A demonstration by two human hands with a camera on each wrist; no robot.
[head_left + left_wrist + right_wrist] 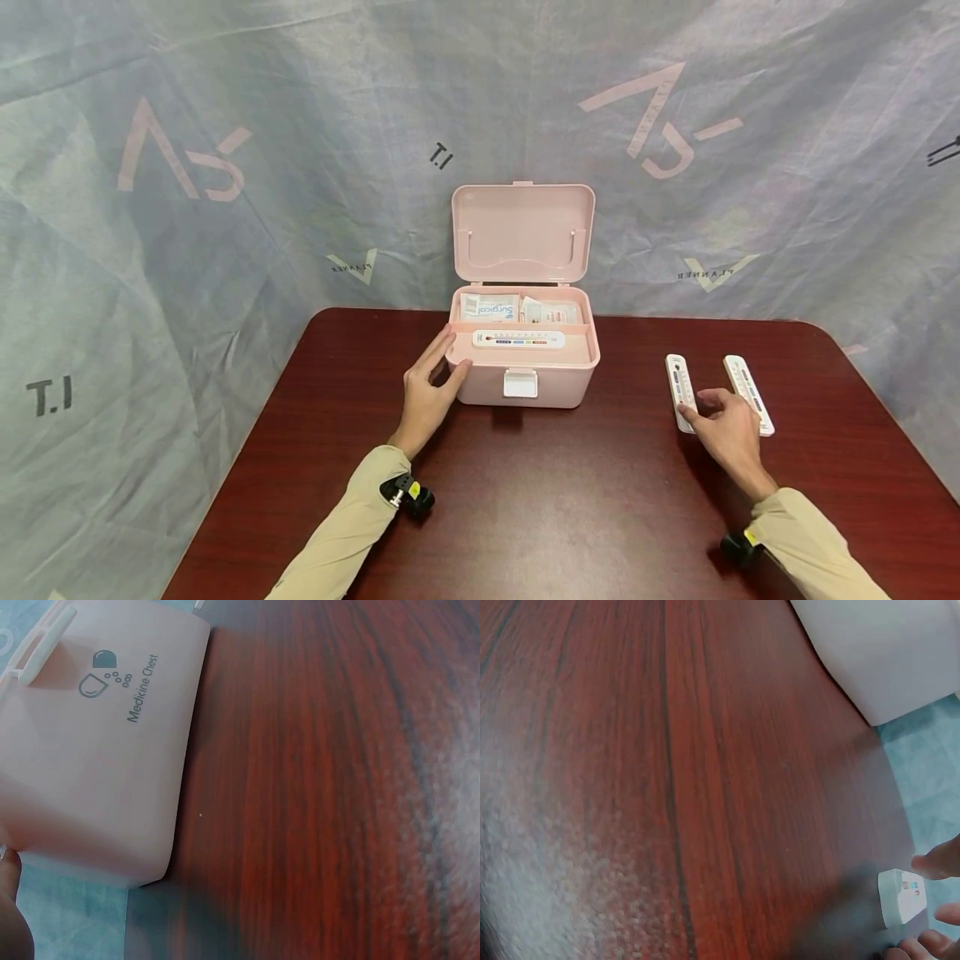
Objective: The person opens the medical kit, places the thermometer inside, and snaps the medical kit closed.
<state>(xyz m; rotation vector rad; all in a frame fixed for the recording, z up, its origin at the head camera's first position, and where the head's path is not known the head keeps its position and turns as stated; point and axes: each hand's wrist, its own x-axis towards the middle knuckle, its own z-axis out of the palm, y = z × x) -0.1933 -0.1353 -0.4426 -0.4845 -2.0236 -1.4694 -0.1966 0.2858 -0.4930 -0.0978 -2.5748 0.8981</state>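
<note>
Against the pink chest [480, 388], the left hand [424, 404] rested spread; the right hand [729, 429], fingers apart, bent over a thermometer [679, 382].

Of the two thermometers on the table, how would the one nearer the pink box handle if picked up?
This thermometer is probably stiff, given its straight, bar-like body. It looks light, being slim and apparently plastic. Its flat face makes rolling unlikely, though its smooth-looking surface might be slippery.
</note>
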